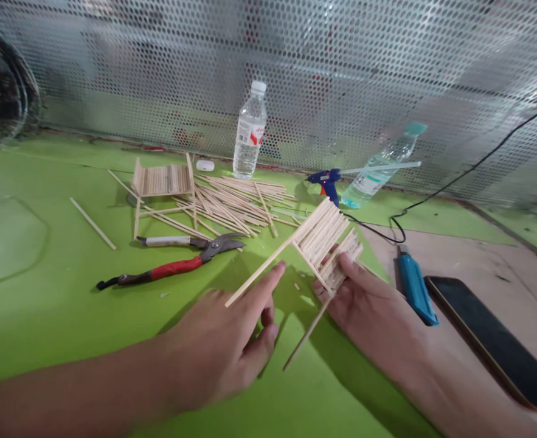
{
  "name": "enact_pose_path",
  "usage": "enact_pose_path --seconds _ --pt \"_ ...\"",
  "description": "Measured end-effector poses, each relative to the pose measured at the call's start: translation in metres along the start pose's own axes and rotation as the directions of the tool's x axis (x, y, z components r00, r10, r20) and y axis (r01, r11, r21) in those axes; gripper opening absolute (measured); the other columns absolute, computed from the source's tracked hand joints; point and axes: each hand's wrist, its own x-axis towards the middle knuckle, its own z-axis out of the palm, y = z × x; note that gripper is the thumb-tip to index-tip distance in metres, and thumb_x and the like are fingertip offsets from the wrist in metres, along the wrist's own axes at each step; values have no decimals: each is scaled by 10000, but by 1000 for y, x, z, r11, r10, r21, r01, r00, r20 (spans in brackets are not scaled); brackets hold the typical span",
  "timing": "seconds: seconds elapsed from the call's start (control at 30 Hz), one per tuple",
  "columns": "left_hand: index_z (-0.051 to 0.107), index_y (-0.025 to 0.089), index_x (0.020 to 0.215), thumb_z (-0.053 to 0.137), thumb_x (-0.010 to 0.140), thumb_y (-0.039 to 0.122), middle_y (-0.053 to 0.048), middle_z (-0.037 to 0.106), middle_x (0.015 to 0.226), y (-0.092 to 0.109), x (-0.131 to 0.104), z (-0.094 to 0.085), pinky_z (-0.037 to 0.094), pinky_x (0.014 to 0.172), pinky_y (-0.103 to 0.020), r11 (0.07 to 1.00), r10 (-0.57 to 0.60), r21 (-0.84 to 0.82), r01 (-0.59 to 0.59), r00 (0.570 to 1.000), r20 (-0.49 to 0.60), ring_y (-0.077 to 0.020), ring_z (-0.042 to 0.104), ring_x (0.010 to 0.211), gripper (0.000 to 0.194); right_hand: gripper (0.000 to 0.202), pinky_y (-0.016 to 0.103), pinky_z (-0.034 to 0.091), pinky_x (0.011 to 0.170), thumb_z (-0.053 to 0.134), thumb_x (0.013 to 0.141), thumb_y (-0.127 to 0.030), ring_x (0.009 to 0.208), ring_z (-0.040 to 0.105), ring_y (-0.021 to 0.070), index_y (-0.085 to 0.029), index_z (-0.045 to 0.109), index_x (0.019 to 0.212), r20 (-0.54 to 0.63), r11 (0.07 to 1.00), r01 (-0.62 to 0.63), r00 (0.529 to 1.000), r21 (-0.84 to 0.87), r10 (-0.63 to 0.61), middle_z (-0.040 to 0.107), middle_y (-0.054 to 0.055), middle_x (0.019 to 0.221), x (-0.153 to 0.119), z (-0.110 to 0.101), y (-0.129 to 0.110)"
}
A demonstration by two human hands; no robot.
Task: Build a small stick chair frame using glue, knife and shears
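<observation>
Two hands (245, 340), left's fingers parted, right's clamped on a stick model (323, 240), above green surface (126, 322), before perforated metal (159, 79).

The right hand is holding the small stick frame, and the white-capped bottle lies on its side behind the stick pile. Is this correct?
Not quite: the white-capped bottle stands upright behind the stick pile, as the head view shows. The right hand does hold the small stick frame.

A green tabletop (126, 328) — pruning shears (177, 266), loose sticks (232, 207), and glue gun (326, 184) on it.
</observation>
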Motion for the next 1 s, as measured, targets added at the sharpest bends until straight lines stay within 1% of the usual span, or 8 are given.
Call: enact_pose_path --seconds 0.2,0.33,0.4,0.5,0.6,0.7,0.8,1.0 --pt "445 225 1584 541 1033 268 -25 709 817 4 -1 -4 475 448 -201 994 -110 -16 111 994 23 -124 584 557 561 304 288 642 960 800 906 -309 1090 755 158 -292 738 1203 -58 999 -43 997 -21 42 785 -31 1251 0 2 0" --pt "718 215 1160 572 986 210 -13 708 827 10 1 -10 518 606 -274 994 18 109 -28 996 89 -148 616 665 227 263 273 640 962 803 905 -269 1074 753 134 -292 752 1161 -47 1000 -23 999 9 23 788 -49 1237 1 3 0" --pt "715 218 1053 596 960 189 0 701 847 11 2 -12 502 685 -302 973 134 170 -157 981 140 -151 610 708 153 254 263 642 950 799 909 -263 1049 754 126 -283 754 1158 -38 1000 -26 999 17 27 790 -47 1228 1 4 1" --pt "666 271 1270 583 960 162 -4 706 964 10 2 -13 475 718 -304 948 236 174 -267 955 179 -158 621 779 340 259 236 655 888 803 906 -283 936 762 113 -260 756 1160 -57 999 -45 997 -12 44 801 -37 1178 0 5 1" --pt "567 327 1440 567 963 129 -3 694 970 4 0 -10 467 713 -300 963 220 138 -233 970 105 -162 608 792 516 302 258 653 912 793 913 -290 1003 760 139 -247 739 1207 -56 999 -43 998 -23 42 790 -9 1218 -1 3 1" --pt "566 370 1440 544 991 157 -5 696 1002 -1 -1 -6 481 673 -280 987 158 31 -157 987 -22 -138 586 738 498 360 279 653 925 787 917 -325 1118 740 171 -265 712 1264 -67 998 -63 996 -17 61 769 3 1280 0 -3 1" --pt "518 425 1495 561 992 199 -12 714 1080 -1 0 -6 508 614 -254 991 102 -81 -104 994 -23 -118 592 688 553 378 271 664 873 801 901 -367 1071 751 169 -284 710 1258 -98 996 -86 992 -23 83 781 -10 1228 1 -4 0" --pt "634 356 1413 602 975 221 -72 623 1473 8 1 -11 581 956 -452 984 173 -39 -172 984 36 -227 702 1058 460 238 271 666 814 767 917 -325 830 725 153 -239 731 1135 -113 996 -76 990 50 81 767 9 931 2 3 -4"
